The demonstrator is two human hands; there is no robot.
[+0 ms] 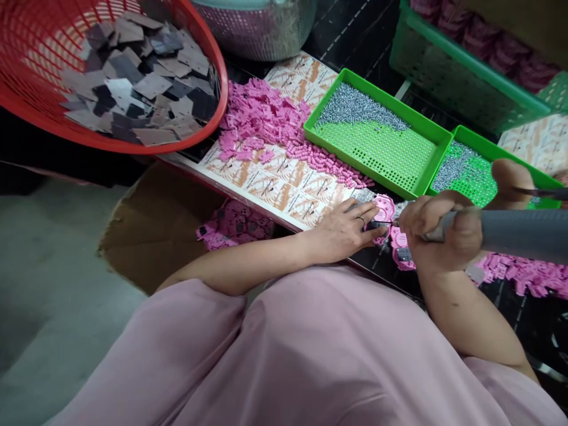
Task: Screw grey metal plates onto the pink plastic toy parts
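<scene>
My left hand lies on the low work board, its fingers pressed down on a round pink plastic case. My right hand is wrapped round the grey handle of an electric screwdriver, whose thin bit points left onto that pink case. More pink cases lie just under my right hand. A ring shows on a left finger.
A red basket of grey square pieces stands at the upper left. Loose pink parts are heaped on the board. Two green trays of small metal screws sit behind my hands. A green crate stands at the back right.
</scene>
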